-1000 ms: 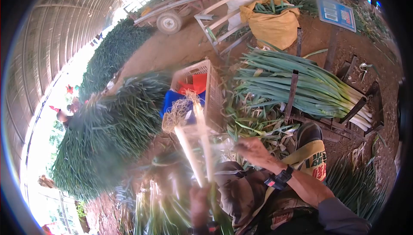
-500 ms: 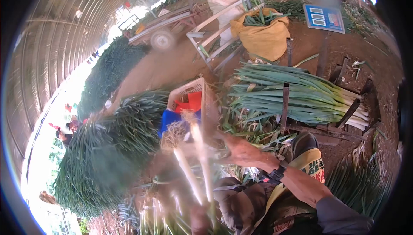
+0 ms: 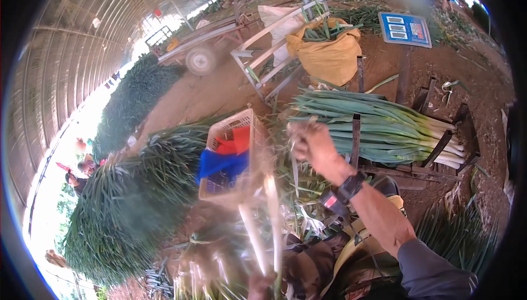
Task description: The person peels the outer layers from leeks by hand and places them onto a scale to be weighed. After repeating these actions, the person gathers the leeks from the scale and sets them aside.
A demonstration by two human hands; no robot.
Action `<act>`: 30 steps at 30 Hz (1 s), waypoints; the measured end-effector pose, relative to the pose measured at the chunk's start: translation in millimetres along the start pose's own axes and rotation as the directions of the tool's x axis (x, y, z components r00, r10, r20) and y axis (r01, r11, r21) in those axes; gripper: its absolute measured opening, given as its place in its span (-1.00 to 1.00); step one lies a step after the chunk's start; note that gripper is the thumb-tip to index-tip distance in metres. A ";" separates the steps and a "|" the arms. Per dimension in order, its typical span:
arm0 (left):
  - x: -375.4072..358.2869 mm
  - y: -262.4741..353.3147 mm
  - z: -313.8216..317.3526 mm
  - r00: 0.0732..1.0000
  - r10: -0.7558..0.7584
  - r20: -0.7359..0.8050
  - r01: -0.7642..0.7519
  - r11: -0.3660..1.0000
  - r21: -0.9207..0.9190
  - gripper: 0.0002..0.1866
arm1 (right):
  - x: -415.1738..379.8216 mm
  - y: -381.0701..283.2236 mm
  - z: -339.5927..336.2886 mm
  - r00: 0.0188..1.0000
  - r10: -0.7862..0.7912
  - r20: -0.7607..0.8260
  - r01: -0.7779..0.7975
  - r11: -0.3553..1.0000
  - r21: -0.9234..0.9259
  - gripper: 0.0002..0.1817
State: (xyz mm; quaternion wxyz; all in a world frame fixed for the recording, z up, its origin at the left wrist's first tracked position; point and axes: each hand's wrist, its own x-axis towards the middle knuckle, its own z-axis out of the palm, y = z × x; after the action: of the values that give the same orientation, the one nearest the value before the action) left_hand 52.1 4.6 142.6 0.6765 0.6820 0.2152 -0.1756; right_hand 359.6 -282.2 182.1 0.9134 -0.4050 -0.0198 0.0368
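Two large green onions [image 3: 253, 236] stand with bare white stalks, root ends up, in the lower middle. My left hand [image 3: 261, 284] is closed around their lower part at the bottom edge, partly blurred. My right hand [image 3: 317, 145] is raised to the right of the crate, its fingers closed on a pale strip of peeled leaf [image 3: 295, 171] that hangs below it. A watch and a small device with a red patch sit on that wrist. More onions with white stalks [image 3: 200, 278] lie below to the left, smeared by haze on the lens.
A plastic crate [image 3: 253, 135] holds red and blue material. A stack of trimmed onions [image 3: 379, 127] rests in a metal rack [image 3: 355, 141] at right. A large green heap [image 3: 132, 201] fills the left. Beyond are a yellow sack [image 3: 332, 58], a blue scale display [image 3: 405, 29] and a cart [image 3: 201, 61].
My right hand has moved up and away from the onions, now with a leaf strip in it. The onion root ends sit lower, and the view has shifted slightly.
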 end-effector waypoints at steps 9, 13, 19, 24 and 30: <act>29.1 -44.7 -22.4 0.983 0.155 0.102 -0.150 0.987 -0.061 -0.08 | -65.6 46.7 -6.3 0.859 0.282 0.428 0.247 0.503 -0.828 -0.24; 9.0 -9.2 10.5 0.978 0.204 0.039 -0.199 0.974 -0.105 -0.10 | -85.0 41.5 15.0 0.867 0.338 0.365 -0.020 0.757 -0.653 -0.33; 19.8 -27.2 6.8 0.964 0.254 0.081 -0.244 0.963 -0.116 -0.29 | -69.1 83.5 -2.7 0.855 -0.169 0.490 0.498 0.527 -0.688 -0.67; 23.0 -21.0 0.7 0.982 0.179 0.059 -0.173 0.981 -0.089 -0.49 | -45.1 33.5 -21.8 0.870 -0.354 0.344 0.404 0.111 -0.908 -0.88; 26.1 -15.2 -14.0 0.979 0.194 -0.066 -0.202 0.965 -0.164 -0.54 | -75.8 57.6 -21.5 0.852 0.051 0.520 0.495 0.241 -0.835 -0.58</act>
State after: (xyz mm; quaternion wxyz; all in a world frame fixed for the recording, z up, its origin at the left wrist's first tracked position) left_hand 65.3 20.0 116.2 0.7409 0.6440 0.1768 -0.0712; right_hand 282.5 -265.8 124.5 0.4474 -0.8403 -0.3050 -0.0261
